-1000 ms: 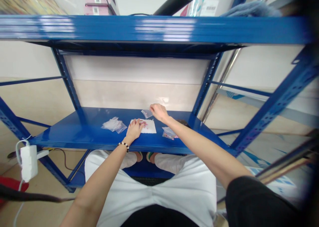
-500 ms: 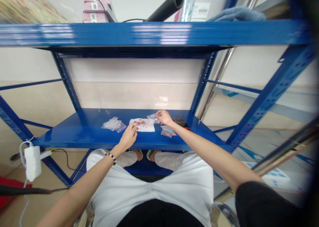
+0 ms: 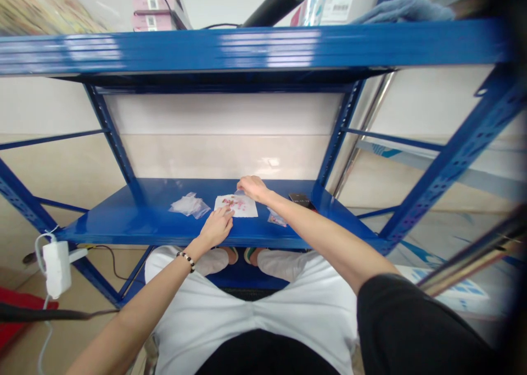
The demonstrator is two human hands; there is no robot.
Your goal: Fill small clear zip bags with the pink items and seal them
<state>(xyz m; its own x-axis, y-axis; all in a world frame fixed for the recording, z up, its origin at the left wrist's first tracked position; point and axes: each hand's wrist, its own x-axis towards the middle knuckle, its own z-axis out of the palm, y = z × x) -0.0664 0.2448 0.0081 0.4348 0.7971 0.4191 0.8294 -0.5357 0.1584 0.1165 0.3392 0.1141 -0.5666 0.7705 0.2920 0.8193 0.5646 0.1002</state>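
- A pile of empty clear bags (image 3: 188, 205) lies on the blue shelf (image 3: 123, 221).
- A black phone (image 3: 302, 200) rests near the shelf's right post.
- A white power adapter (image 3: 56, 268) hangs at the left, below the shelf.
- Pink boxes (image 3: 154, 4), a black tube (image 3: 278, 1) and a blue cloth (image 3: 405, 8) sit on the upper shelf.

head cam | looks forward-down | blue shelf (image 3: 123, 221) near, mid-frame

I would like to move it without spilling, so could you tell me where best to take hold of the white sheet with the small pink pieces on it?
Probably by the bare near-right edge of the white sheet, from the front: it lies flat on the blue shelf.
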